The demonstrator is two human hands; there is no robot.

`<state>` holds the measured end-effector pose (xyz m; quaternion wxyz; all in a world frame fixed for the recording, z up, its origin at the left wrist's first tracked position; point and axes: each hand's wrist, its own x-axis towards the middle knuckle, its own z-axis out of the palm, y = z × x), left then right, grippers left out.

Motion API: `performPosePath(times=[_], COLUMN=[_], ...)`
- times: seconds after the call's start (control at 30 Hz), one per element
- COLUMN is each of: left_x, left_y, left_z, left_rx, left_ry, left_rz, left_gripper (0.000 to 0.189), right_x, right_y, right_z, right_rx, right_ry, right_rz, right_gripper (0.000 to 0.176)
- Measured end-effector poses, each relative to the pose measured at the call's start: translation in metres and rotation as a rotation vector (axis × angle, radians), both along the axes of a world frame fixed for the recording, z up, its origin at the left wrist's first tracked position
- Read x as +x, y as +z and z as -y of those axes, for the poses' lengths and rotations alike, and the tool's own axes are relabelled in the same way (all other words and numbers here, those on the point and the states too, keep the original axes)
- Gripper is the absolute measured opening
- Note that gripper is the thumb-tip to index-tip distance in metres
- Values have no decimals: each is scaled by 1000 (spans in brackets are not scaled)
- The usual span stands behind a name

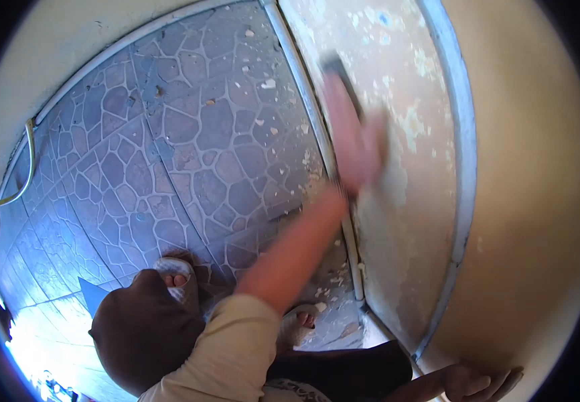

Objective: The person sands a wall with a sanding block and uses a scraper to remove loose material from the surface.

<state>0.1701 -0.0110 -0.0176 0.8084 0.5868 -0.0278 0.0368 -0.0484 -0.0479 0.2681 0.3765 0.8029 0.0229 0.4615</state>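
Scraping seemed in hand: a dark scraper was gripped by the blurred left hand against the flaking panel, the right hand laid open below. The flakes left were judged to need firm, flat strokes.

We note the panel carries matt, rough paint, flaking in pale patches. The floor is stone-pattern tile with a slight sheen, littered with dry paint chips. The wall is smooth and matt. The sleeve is matt cloth.

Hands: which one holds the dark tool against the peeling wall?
The left hand, outstretched and blurred, grips the dark tool on the wall; the right hand rests open-fingered at the frame's bottom edge, holding nothing.
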Motion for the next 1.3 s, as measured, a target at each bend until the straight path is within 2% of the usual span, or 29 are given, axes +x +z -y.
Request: performPosePath(times=[0.07,0.1,0.17,0.23,0.3,0.4,0.43,0.5,0.6,0.63,0.7,0.73,0.83,0.9,0.97,1.07,1.1,1.13,1.2,1.27,1.3], left_x=[-79,-89,-99,-50,27,32,-3,-76,-100,-87,-17,11,28,-34,-100,-71,-31,14,93,96,70], left_y=[24,32,43,18,-1,-3,-5,14,24,16,-11,-14,-3,19,54,37,25,13,-16,-19,-12], left_z=[-3,-6,-6,5,6,0,4,-7,-12,-10,1,1,0,0,-4,6,6,5,-4,-5,0], left_rx=[87,110,149,229,269,210,228,195,184,215,277,308,235,125,67,171,256,237,157,80,127], left_ry=[-79,-80,-87,63,119,104,102,-37,-145,-63,62,89,71,42,-93,10,71,108,153,126,142], left_rz=[19,12,4,68,-67,-103,-6,-2,-68,-15,26,-4,-124,43,39,139,165,95,9,-160,-53], left_gripper=[80,80,81,79,77,75,76,77,74,76,77,76,73,76,79,86,83,80,74,72,74], right_x=[5,3,-4,-9,-10,-1,2,6,5,2,2,-1,-2,2,-2,-7,-7,-8,-10,-7,-3], right_y=[-4,-5,-6,-7,-6,-5,-5,-7,-9,-8,-9,-10,-11,-14,-13,-13,-14,-14,-14,-9,-9], right_z=[-9,-4,2,3,1,-6,-5,-3,0,-3,-5,-4,0,-3,1,2,4,5,4,2,0], right_rx=[146,21,-13,-40,-73,71,43,-14,-61,9,142,104,37,38,71,113,128,143,36,-9,11], right_ry=[14,19,25,3,-37,-10,-5,6,21,32,63,44,8,5,63,89,110,127,12,-24,-6], right_rz=[-59,-8,-8,-12,-27,-54,-21,43,37,1,-53,-13,81,120,103,69,59,43,33,41,54], right_gripper=[38,37,38,38,39,40,39,38,37,36,36,37,38,37,38,39,38,38,38,39,40])
